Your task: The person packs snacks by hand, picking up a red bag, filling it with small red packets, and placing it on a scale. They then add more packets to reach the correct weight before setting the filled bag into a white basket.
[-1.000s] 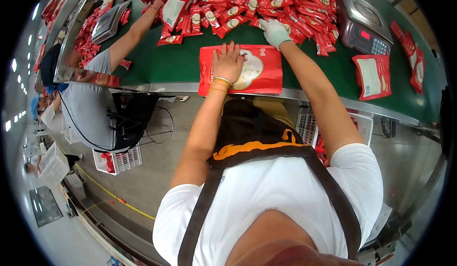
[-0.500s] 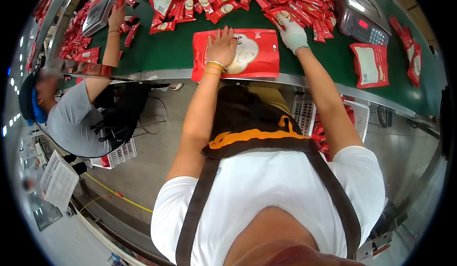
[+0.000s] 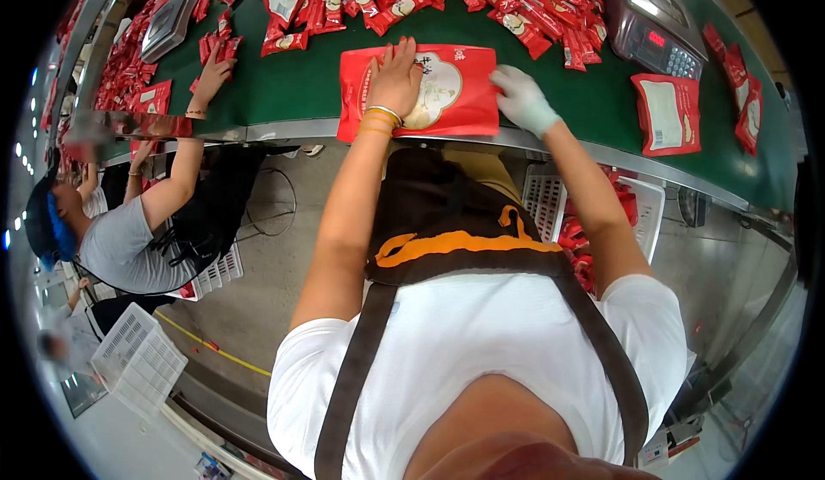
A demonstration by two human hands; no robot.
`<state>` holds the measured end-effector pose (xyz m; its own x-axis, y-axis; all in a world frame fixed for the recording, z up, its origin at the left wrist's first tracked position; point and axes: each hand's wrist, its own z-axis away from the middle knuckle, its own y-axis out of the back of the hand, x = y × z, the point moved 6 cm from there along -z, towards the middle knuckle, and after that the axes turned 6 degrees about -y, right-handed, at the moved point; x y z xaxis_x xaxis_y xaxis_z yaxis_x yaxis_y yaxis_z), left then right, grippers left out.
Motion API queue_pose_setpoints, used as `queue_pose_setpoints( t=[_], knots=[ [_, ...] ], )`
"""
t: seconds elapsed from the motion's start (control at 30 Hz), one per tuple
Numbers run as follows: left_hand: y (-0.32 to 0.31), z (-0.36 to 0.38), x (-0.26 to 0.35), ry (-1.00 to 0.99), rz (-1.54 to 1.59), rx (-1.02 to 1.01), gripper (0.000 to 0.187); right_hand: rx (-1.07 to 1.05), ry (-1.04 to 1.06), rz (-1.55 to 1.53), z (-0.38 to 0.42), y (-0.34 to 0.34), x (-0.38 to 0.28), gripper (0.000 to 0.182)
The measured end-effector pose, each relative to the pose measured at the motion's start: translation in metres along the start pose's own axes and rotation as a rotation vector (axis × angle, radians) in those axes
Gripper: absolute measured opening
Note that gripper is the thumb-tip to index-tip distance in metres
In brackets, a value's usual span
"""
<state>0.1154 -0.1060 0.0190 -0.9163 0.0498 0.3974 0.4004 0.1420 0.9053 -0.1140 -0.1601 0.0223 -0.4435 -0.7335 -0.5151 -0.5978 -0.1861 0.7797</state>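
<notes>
A large red pouch with a white and gold print lies flat near the front edge of the green worktop. My left hand rests on its left part, bare, fingers stretched out and pressing down. My right hand, in a white glove, is at the pouch's right edge with its fingers curled in. Whatever those fingers hold is hidden and slightly blurred. Beyond the pouch lies a heap of small red packets.
To the right stands a digital scale with a lit red display. Another red pouch lies in front of it, with packets farther right. A co-worker works at the left by another scale. Below hangs a white crate.
My right hand has drawn back from the packet heap to the pouch's right edge, its fingers now curled. The pouch and my left hand shifted slightly left. The co-worker's hand moved away from the scale.
</notes>
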Motion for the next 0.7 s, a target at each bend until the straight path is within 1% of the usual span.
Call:
queue_pose_setpoints(
  t=[0.07, 0.13, 0.17, 0.23, 0.27, 0.33, 0.37, 0.43, 0.47, 0.5, 0.53, 0.57, 0.6, 0.63, 0.67, 0.7],
  knots=[
    [-0.001, 0.001, 0.003, -0.025, -0.028, 0.006, 0.059, -0.197, -0.03, 0.246, -0.028, -0.055, 0.024, 0.032],
    [0.0, 0.0, 0.003, -0.067, -0.003, 0.036, 0.058, -0.288, -0.055, 0.166, -0.048, -0.079, 0.014, 0.031],
    [0.003, 0.001, 0.006, -0.073, -0.006, 0.033, 0.058, -0.3, -0.067, 0.115, -0.055, -0.084, 0.008, 0.031],
    [0.007, 0.0, 0.011, -0.055, -0.176, 0.042, 0.058, -0.306, -0.078, 0.023, -0.059, -0.086, 0.001, 0.03],
    [0.006, 0.0, 0.015, -0.062, -0.168, 0.038, 0.058, -0.309, -0.085, -0.024, -0.057, -0.085, -0.003, 0.029],
    [0.01, 0.0, 0.024, -0.152, -0.356, 0.096, 0.057, -0.304, -0.096, -0.119, -0.05, -0.083, -0.011, 0.029],
    [0.011, 0.0, 0.024, -0.157, -0.356, 0.101, 0.057, -0.295, -0.1, -0.178, -0.045, -0.078, -0.017, 0.028],
    [0.008, 0.003, 0.018, -0.132, -0.176, 0.016, 0.057, -0.234, -0.106, -0.296, -0.034, -0.057, -0.025, 0.027],
    [0.007, 0.004, 0.018, -0.126, -0.172, 0.018, 0.057, -0.162, -0.141, -0.337, -0.029, -0.039, -0.023, 0.027],
    [0.005, 0.004, 0.018, -0.119, -0.185, -0.011, 0.057, -0.061, -0.223, -0.331, -0.025, -0.015, -0.013, 0.027],
    [0.004, 0.002, 0.017, -0.112, -0.197, -0.035, 0.057, -0.049, -0.496, -0.367, -0.021, -0.005, 0.018, 0.023],
    [0.006, -0.001, 0.016, -0.104, -0.192, -0.028, 0.057, 0.199, -0.392, -0.278, -0.021, 0.025, 0.04, 0.02],
    [0.007, -0.004, 0.015, -0.107, -0.177, -0.04, 0.057, 0.338, -0.392, 0.029, -0.024, 0.048, 0.057, 0.026],
    [0.003, -0.001, 0.015, -0.108, -0.162, -0.061, 0.056, 0.376, -0.314, 0.228, -0.04, 0.06, 0.059, 0.041],
    [0.002, -0.001, 0.013, -0.099, -0.162, -0.064, 0.056, 0.173, -0.366, 0.329, -0.047, 0.049, 0.067, 0.054],
    [-0.001, -0.007, 0.014, -0.115, -0.152, -0.074, 0.057, 0.114, -0.356, 0.417, -0.053, 0.044, 0.084, 0.052]
  ],
)
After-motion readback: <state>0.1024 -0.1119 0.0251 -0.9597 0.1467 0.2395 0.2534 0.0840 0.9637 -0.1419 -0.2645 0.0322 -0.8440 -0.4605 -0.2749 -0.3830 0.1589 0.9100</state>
